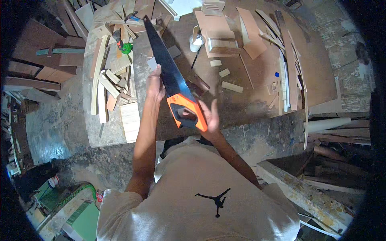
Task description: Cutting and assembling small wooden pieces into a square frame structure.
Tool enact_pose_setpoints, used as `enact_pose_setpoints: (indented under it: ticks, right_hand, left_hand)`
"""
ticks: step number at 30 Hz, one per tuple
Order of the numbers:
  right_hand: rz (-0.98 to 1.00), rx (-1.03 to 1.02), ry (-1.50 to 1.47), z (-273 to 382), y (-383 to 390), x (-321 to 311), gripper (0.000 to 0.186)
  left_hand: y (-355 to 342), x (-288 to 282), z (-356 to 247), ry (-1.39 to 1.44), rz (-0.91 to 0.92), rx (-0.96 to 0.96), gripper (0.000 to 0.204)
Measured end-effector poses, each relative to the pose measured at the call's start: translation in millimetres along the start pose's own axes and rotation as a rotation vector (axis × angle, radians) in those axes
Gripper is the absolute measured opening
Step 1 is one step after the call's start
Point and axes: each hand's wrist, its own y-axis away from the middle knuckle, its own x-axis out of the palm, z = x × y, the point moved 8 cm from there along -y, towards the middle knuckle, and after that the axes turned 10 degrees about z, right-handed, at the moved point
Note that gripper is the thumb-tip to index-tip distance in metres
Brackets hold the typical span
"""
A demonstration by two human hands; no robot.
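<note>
A hand saw (165, 60) with a dark blade and an orange-and-black handle (187, 112) is held up in front of me over the workbench, its tip pointing away to the far left. My left hand (155, 85) grips the blade's left edge, thumb upward; a small pale grey flat piece (152, 63) shows beside that thumb, and whether I hold it is unclear. At the handle's right side, my right hand (212, 117) supports the grip, with some fingers hidden behind it and the thumb raised.
The wooden workbench (257, 100) carries a pile of wood offcuts (114, 82) at left, a green-and-black tool (125, 47), a hammer (132, 17), a white cup (196, 42), small wood blocks (232, 87) and long strips (284, 76) at right. A paint-stained beam (301, 197) stands at lower right.
</note>
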Motion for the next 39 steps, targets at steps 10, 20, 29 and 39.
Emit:
enact_pose_setpoints:
  ticks: [10,20,29,39]
  right_hand:
    - [0.196,-0.594,2.054,54.7,30.0,99.4,0.054]
    - [0.088,-0.467,2.381,-11.3,5.6,68.1,0.028]
    - [0.053,-0.588,2.391,-22.6,18.8,69.7,0.031]
    - [0.293,-0.551,2.076,-70.6,13.2,99.2,0.026]
  left_hand:
    - [35.8,46.5,-82.3,-0.369,-0.180,0.285,0.021]
    - [59.1,68.9,-67.4,-0.227,-0.101,0.205,0.013]
    - [79.6,73.6,-64.5,-0.309,-0.056,0.213,0.013]
    - [86.9,7.9,-91.4,-0.290,-0.183,0.340,0.017]
